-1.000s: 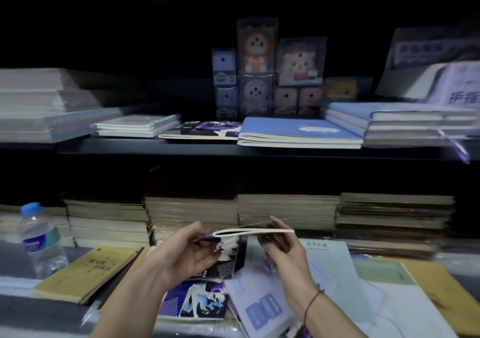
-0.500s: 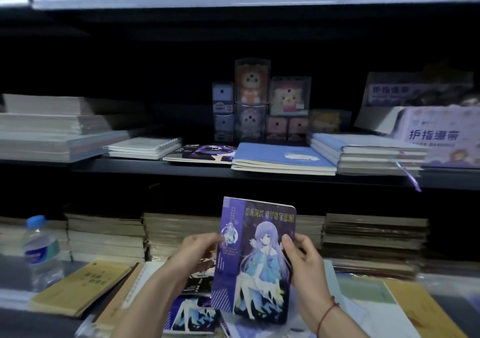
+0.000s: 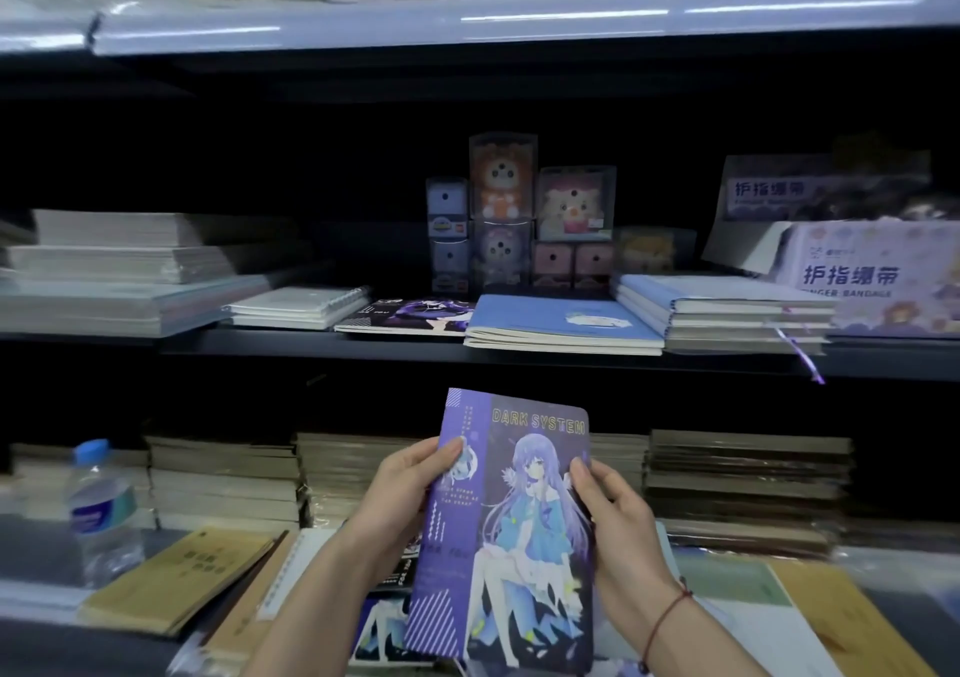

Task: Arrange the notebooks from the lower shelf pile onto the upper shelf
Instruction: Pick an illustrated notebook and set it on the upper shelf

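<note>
Both hands held a purple notebook [image 3: 506, 531] upright before the shelves: the left hand [image 3: 402, 494] pinched its left edge, the right hand [image 3: 615, 515] its right, below the upper shelf [image 3: 322, 346].

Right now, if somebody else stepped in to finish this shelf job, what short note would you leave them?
Left hand and right hand both grip the purple notebook, upright, cover facing you, in front of the lower shelf.
A matching dark notebook already lies on the upper shelf, between the spiral pad and the blue notebooks.
Left: lay this one up there, then take more from the loose pile below.
</note>
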`<state>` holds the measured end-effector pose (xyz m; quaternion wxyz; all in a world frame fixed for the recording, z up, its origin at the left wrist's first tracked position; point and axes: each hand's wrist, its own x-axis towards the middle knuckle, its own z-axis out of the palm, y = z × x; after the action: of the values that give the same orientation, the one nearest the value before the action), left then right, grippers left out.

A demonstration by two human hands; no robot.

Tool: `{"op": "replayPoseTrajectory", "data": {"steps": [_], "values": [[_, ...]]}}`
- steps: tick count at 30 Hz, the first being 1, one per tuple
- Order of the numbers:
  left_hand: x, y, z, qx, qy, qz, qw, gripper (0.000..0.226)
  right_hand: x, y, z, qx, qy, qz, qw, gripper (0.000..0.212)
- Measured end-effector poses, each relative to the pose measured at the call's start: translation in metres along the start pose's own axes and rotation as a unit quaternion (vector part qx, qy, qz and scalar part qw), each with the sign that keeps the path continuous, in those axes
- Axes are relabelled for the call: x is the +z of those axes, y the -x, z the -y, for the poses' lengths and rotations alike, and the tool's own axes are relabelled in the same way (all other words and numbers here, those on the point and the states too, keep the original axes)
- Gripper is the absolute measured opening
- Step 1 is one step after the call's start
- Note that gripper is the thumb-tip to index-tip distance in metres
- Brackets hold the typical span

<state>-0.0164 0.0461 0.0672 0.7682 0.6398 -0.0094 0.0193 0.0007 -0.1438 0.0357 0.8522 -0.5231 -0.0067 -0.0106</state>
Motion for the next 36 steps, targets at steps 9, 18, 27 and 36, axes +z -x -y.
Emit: {"op": "replayPoseTrajectory", "data": {"steps": [9,18,27,36], "values": [[-0.009,-0.001,-0.002,0.007,-0.016,0.008,1.0,0.033,0.003,0.007,0.007,0.001,-0.01,0.024,1.0,0.017],[-0.026,0.0,-0.014,0.036,0.181,-0.045,0.982,0.06,0.018,0.023,0.023,0.019,0.074,0.152,0.985,0.036],[-0.037,0.009,-0.052,0.144,0.33,-0.179,0.916,0.063,0.043,0.042,0.027,0.06,0.23,0.25,0.939,0.019],[-0.046,0.017,-0.077,0.131,0.232,-0.165,0.95,0.043,0.064,0.044,0.048,-0.01,0.179,0.224,0.958,0.022]]}}
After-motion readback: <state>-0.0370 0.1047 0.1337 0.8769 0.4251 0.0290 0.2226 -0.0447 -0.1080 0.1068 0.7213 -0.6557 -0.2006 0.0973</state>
